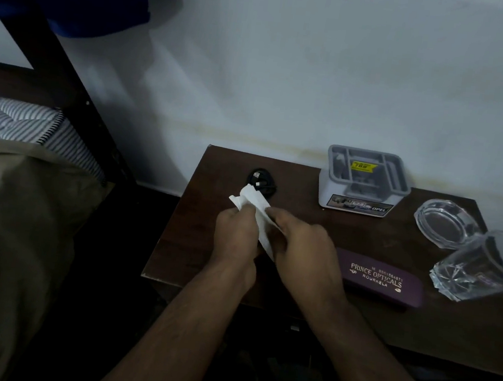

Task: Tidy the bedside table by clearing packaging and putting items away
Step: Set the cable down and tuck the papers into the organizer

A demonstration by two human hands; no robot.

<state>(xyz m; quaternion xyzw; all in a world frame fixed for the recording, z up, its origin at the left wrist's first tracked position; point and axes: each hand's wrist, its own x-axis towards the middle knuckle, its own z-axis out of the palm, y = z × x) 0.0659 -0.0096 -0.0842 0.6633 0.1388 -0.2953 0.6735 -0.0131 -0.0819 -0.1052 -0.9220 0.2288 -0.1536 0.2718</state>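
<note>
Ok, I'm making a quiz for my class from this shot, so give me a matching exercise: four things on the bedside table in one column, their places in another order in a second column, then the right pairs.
Things:
1. coiled black cable
2. purple spectacle case
3. grey organiser box
4. white paper

Places:
A. at the back of the table, against the wall
B. held between the left hand and right hand
C. near the front edge, right of the hands
D. just behind the paper, on the table's left part

Pairs: 1-D, 2-C, 3-A, 4-B
</note>
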